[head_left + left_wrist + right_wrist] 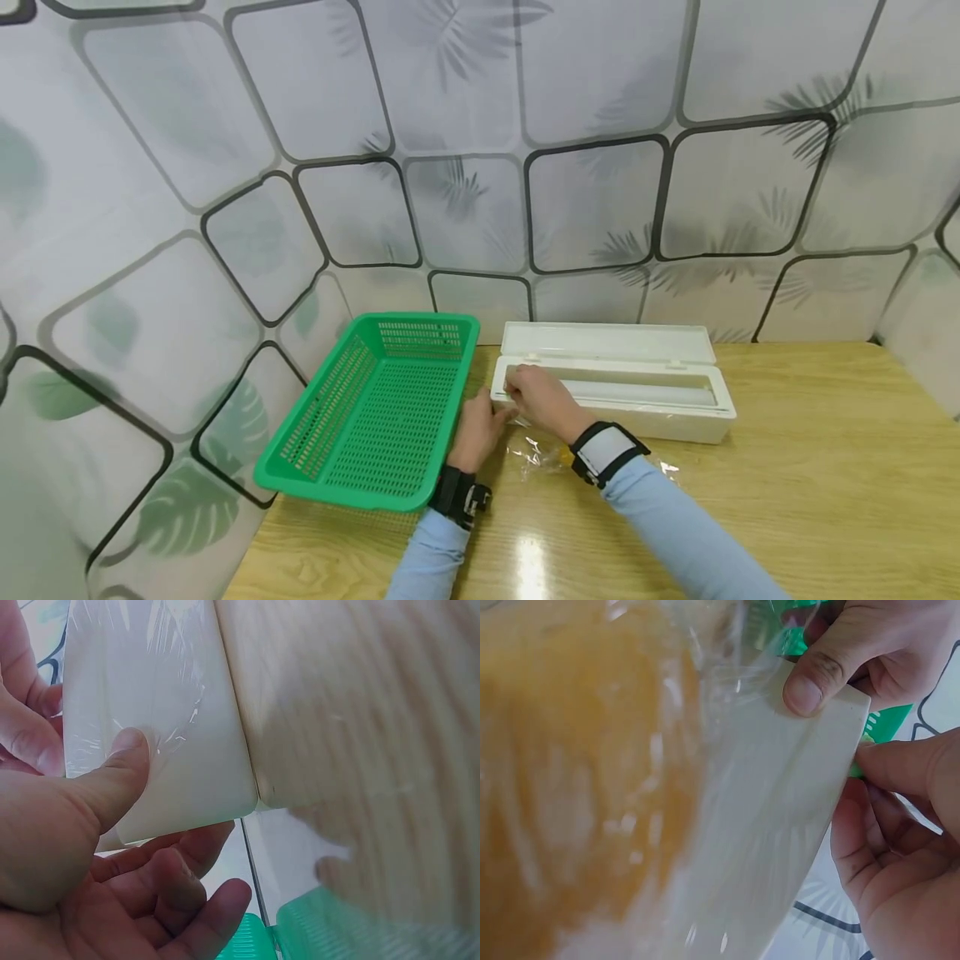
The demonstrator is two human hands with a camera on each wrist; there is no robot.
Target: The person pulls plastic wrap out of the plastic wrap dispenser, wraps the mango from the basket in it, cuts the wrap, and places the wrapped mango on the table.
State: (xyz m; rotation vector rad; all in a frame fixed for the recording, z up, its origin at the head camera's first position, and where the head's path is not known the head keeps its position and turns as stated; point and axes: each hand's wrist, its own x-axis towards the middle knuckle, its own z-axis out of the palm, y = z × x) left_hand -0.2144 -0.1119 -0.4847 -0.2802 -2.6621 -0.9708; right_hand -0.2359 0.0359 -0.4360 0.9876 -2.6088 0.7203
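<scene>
A white cling film dispenser (660, 421) stands on the table with its lid (607, 342) flipped back, a pale roll (637, 393) inside. My left hand (477, 433) grips its left end, thumb on the front face and fingers behind the end, as the left wrist view shows. With curled fingers, my right hand (546, 402) pinches at the top rim by that same end; any small part between thumb and fingers is hidden. Clear cling film (532, 450) hangs crumpled down the front, clinging to the box (180, 690) and spreading onto the wood.
To the left stands a green plastic basket (367, 425) with perforated sides, its right rim close beside my left wrist. The wooden table (825, 467) extends right and forward. A patterned wall covering (465, 217) rises behind the table and along its left side.
</scene>
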